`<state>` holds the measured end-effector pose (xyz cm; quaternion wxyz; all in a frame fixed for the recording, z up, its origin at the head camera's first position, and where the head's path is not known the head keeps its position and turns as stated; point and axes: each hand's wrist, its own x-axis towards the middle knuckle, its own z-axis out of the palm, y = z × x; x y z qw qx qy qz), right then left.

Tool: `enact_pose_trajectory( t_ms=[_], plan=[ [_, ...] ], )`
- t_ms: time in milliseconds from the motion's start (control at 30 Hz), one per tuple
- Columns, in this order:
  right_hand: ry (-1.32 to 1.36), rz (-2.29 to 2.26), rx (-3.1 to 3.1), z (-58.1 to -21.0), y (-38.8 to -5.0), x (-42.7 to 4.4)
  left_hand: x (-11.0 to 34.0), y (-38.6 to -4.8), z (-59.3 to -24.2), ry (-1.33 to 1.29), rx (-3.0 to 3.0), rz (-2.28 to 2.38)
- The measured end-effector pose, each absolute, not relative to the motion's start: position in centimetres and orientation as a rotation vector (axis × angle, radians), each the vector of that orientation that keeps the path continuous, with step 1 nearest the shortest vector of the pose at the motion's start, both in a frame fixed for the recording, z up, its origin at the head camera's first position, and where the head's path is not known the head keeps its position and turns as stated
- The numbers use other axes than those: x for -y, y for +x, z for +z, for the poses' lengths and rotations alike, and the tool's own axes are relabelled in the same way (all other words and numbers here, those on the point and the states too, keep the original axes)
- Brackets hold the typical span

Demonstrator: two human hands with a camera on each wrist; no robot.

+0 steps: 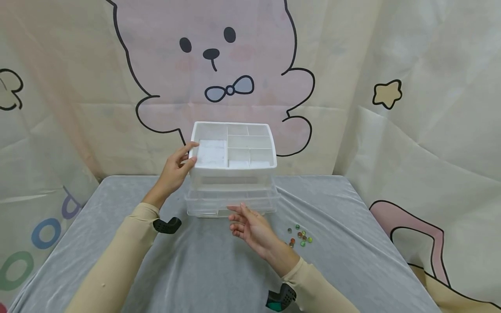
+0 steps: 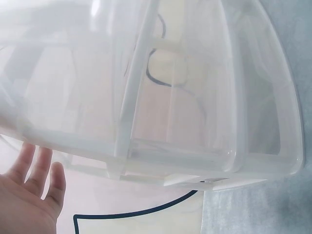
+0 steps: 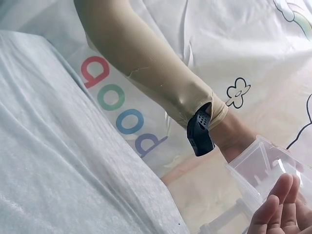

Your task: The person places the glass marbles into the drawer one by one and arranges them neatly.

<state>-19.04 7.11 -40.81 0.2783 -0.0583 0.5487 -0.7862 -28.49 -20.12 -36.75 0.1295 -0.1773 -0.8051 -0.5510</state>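
Note:
A translucent plastic drawer organizer (image 1: 232, 179) stands on the table, its white top tray (image 1: 211, 167) split into compartments. Below, a clear drawer (image 1: 250, 198) juts out at the front. My left hand (image 1: 174, 171) grips the tray's left edge, index finger over the rim and thumb lower down. In the left wrist view, fingers of that left hand (image 2: 31, 195) meet the organizer's side (image 2: 73, 126). My right hand (image 1: 254, 230) is at the clear drawer's front, fingers loosely bent; whether they touch it I cannot tell. The right wrist view shows those fingertips (image 3: 282, 187) before the clear plastic.
Several small coloured glass marbles (image 1: 303, 243) lie to the right of my right hand. A grey cloth (image 1: 195, 269) covers the table. Behind stands a printed fabric backdrop (image 1: 242, 117) with a bear, and more fabric (image 1: 430, 130) hangs at the sides.

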Motion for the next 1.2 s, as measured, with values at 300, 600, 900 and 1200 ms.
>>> enact_pose_trajectory(
  t_ms=[300,600,900,1200],
  plan=[
    [-0.206,-2.077,-1.454,-40.8,-18.5,-7.3,20.3,-28.6,-36.8,-0.513,2.334,-1.616],
    [-0.200,-2.073,-1.440,-40.8,-17.6,-7.5,20.2,-28.5,-37.1,-0.503,2.336,-1.614],
    [-0.194,-2.078,-1.421,-40.8,-17.1,-7.8,20.1,-28.5,-36.9,-0.496,2.327,-1.634],
    [-0.214,-2.083,-1.402,-40.6,-16.7,-7.9,20.2,-28.6,-36.9,-0.522,2.329,-1.633]
  ],
)
